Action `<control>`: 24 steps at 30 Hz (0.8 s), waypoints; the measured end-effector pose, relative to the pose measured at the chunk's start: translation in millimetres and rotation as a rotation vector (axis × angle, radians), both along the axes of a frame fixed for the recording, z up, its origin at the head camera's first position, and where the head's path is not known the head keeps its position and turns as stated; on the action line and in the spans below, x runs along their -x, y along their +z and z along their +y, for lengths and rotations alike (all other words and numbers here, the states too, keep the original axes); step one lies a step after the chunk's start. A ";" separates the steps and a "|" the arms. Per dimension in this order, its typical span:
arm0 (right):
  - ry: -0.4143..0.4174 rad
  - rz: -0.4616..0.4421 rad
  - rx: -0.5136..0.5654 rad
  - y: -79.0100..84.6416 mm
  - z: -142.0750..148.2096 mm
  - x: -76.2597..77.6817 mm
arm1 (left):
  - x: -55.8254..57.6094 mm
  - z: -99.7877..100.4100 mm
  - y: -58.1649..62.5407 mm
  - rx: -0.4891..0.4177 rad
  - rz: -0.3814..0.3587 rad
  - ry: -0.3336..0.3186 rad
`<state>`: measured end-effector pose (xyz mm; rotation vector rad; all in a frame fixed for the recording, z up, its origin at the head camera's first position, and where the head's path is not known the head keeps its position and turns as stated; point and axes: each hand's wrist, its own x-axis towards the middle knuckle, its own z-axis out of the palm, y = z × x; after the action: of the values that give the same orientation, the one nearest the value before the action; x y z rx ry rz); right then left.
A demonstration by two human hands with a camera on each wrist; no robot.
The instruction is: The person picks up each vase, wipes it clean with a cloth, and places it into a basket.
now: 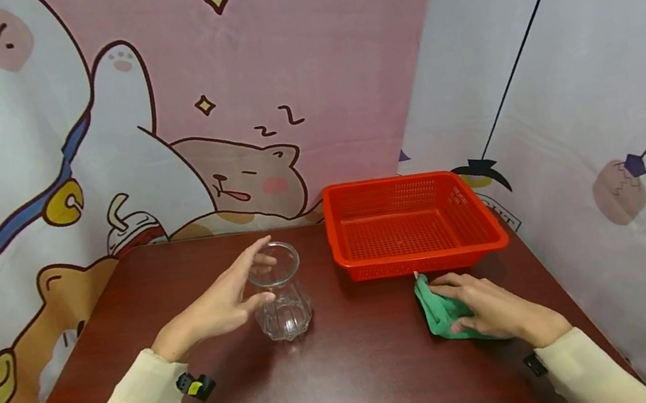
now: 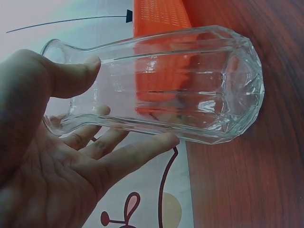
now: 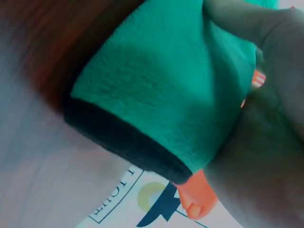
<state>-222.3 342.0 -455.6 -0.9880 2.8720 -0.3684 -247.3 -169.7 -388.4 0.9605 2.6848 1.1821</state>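
Observation:
A clear glass vase (image 1: 286, 317) with a flared rim and faceted sides stands upright on the table. My left hand (image 1: 218, 311) is at its neck, thumb on one side and fingers spread along the other. In the left wrist view the thumb (image 2: 76, 76) overlaps the neck of the glass, and the fingers stay fairly straight, not curled round it. On the right, my right hand (image 1: 489, 305) pinches a green cloth (image 1: 439, 307) between thumb and fingers. Up close the cloth (image 3: 152, 80) looks fuzzy and folded, with a dark edge.
A red plastic basket (image 1: 352, 274) with perforated sides sits at the back right, just beyond the cloth. Under everything is a dark reddish-brown table (image 1: 345, 399). Cartoon-printed fabric (image 1: 332, 70) rises behind the table and along its sides.

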 end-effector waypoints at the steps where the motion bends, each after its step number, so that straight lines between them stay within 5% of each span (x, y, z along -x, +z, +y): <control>1: -0.001 -0.008 0.000 0.1 0.7 0.2 | 0.2 0.0 0.2 -0.001 0.000 -0.001; 15: -0.155 0.052 0.073 20.8 4.2 -4.7 | -1.6 0.6 -3.0 -0.004 -0.002 -0.002; 24: -0.096 0.358 0.273 35.7 10.7 16.7 | -2.0 -0.4 -1.3 -0.021 -0.014 0.009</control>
<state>-239.0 352.7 -420.0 -1.0533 3.2646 -0.6704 -245.3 -170.1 -389.8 0.9398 2.6743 1.2162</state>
